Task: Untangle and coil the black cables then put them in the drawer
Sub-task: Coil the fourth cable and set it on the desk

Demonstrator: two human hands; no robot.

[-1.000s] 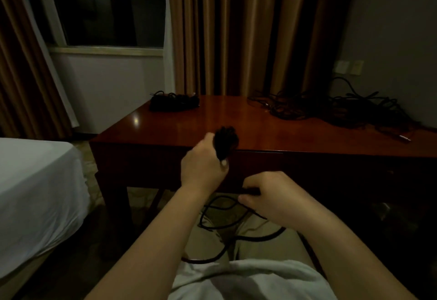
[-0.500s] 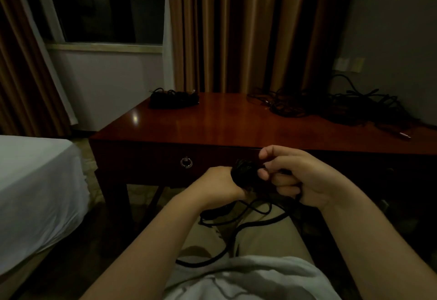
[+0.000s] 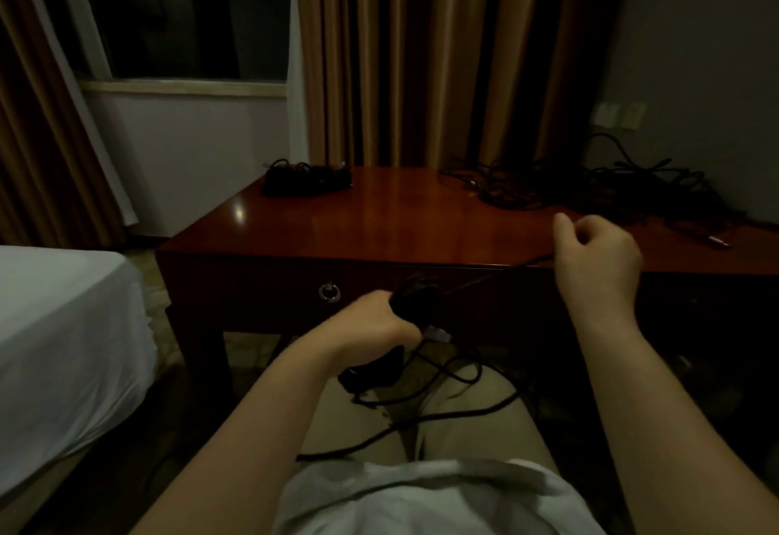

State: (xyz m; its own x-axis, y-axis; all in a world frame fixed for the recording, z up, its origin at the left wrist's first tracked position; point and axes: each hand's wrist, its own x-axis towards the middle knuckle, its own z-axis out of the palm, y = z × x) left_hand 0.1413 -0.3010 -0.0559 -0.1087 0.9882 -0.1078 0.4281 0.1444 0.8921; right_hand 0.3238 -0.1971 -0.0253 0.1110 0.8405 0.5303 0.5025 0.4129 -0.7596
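1. My left hand (image 3: 379,325) grips a part-wound coil of thin black cable (image 3: 415,296), in front of the dark wooden drawer (image 3: 269,290).
2. My right hand (image 3: 598,256) pinches its strand, pulled taut.
3. Rest of the cable lies slack on my lap.
4. Tangled black cable heap (image 3: 590,190) at table's back right untouched; drawer shut. Est. early.

cable lots and fittings, counted

worktop (image 3: 379,222): one; drawer pull ring (image 3: 329,292): one; coiled black bundle at the far left corner (image 3: 307,178): one; tangled black heap at the far right (image 3: 590,193): one, strands too dark to count; part-wound coil (image 3: 415,294): one; hands: two, left hand (image 3: 379,325), right hand (image 3: 598,256); bed (image 3: 63,344): one; wall sockets (image 3: 619,115): two.
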